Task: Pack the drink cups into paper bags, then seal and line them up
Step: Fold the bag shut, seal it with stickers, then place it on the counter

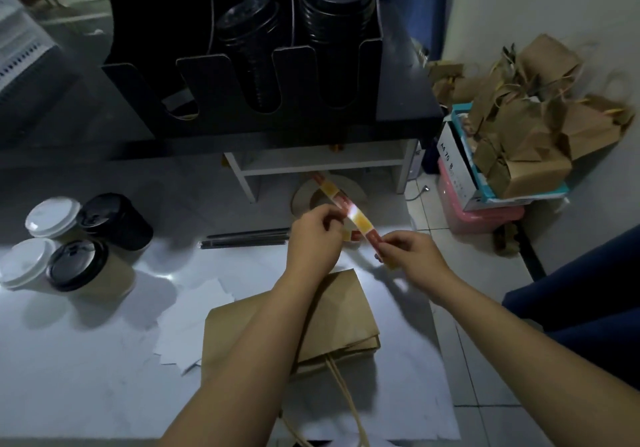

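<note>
A strip of red and yellow stickers [349, 209] runs from a roll [304, 197] at the back of the table toward me. My left hand [317, 239] pinches the strip near its middle. My right hand [412, 252] pinches its near end. Below my arms a brown paper bag [346, 315] lies flat on the white table [86, 360], its twine handles [346, 398] pointing toward me. Several lidded drink cups stand at the left: two with white lids [52, 216] [24, 261], two with black lids [104, 213] [76, 263].
A black rack [242, 66] with stacked black lids stands on a dark shelf behind. Dark straws [242, 239] lie beside my left hand. White paper scraps [187, 322] lie left of the bag. Boxes heaped with filled brown bags [526, 128] stand on the floor at right.
</note>
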